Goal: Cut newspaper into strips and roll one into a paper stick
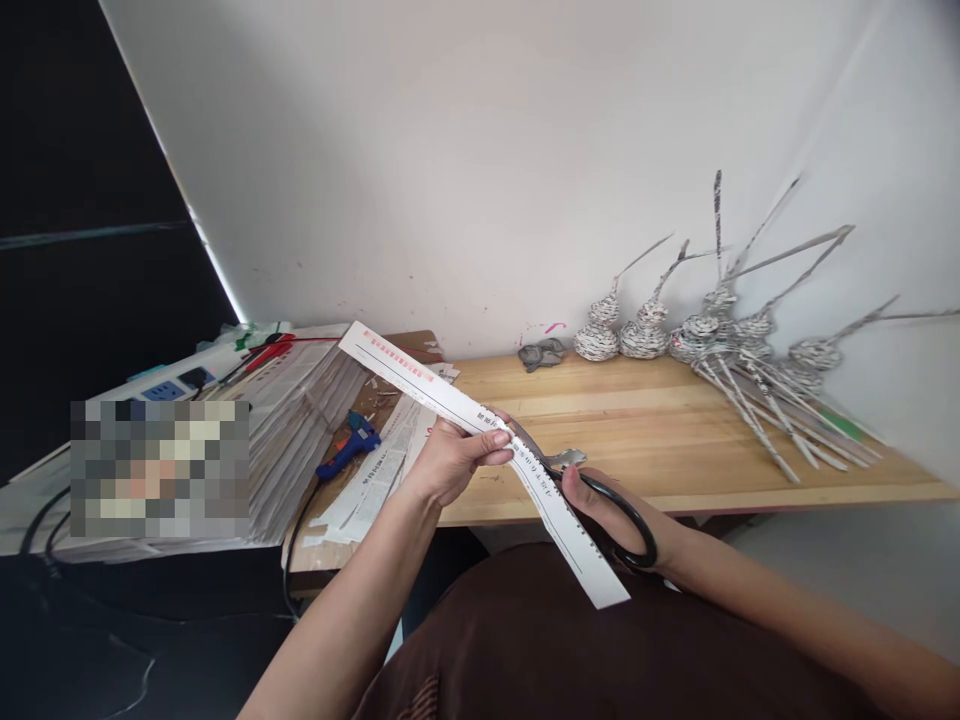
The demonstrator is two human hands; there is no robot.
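Observation:
My left hand (469, 455) pinches a long strip of printed newspaper (397, 372) near its middle, thumb on top. The strip slants from upper left down to the lower right, where its end hangs over my lap. Black-handled scissors (641, 530) are in my right hand (600, 505), with the fingers closed through the loops. The blades lie beside and partly behind the strip, so I cannot tell how far apart they are. A small crumpled silvery piece (566, 458) lies on the table just beyond the scissors.
Woven paper gourd shapes (643, 328) line the wall at the right, with several rolled paper sticks (757, 410) before them. A grey crumpled cloth (541, 353) lies on the wooden table (487, 500). Leftward are a blue glue gun (351, 445), newspaper stack (300, 440), cut strips and a power strip (161, 392).

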